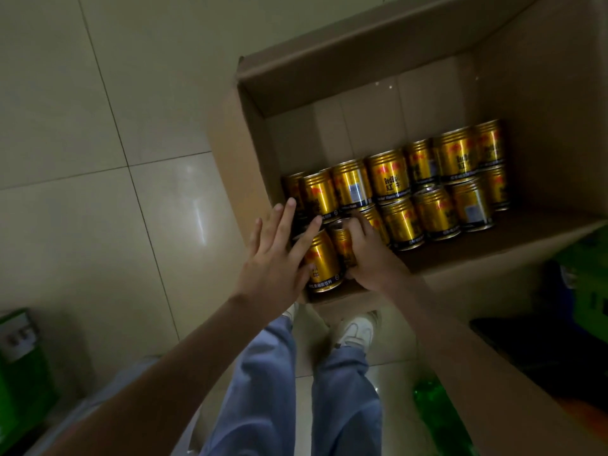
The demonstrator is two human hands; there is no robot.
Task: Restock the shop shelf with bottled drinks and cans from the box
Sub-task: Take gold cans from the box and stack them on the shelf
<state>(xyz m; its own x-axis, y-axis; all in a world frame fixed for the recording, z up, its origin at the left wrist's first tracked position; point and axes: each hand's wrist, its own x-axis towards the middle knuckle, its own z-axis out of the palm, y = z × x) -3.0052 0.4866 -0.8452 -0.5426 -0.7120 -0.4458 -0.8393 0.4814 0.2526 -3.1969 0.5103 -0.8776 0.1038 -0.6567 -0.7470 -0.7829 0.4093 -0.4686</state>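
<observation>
**A:** Start at the left. What's there?

**B:** A green carton (19,350) at the frame's edge, then bare tiled floor (98,126). Neither belongs to the job. Next comes the left hand (273,255), with its fingers straight and fanned out. They lie over the near-corner can (324,268) without closing on it.

**A:** And the other hand?

**B:** The right hand (368,258) is just beside it. Its fingers are curled round a second can (343,245), which touches the first.

**A:** So which step is this?

**B:** I'd call it the pick-up. The hands are drawing stock out of the box (329,70), and nothing is on its way to the shelf yet. The shelf itself isn't in view.

**A:** What does the next move need?

**B:** Probably the left hand has to close round its can. Then both cans lift straight up past the cardboard wall, without dragging their neighbours along.

**A:** How do the cans (427,192) look?

**B:** They're short and gold with red and dark print. They sit in two tight rows against the box's near side, each touching the next. The far half of the box shows bare cardboard. The light is dim, so I can't tell whether any are dented. Metal that smooth probably needs a firm grip.

**A:** Anything further right?

**B:** A green bottle (434,409) lies on the floor outside the box.
</observation>
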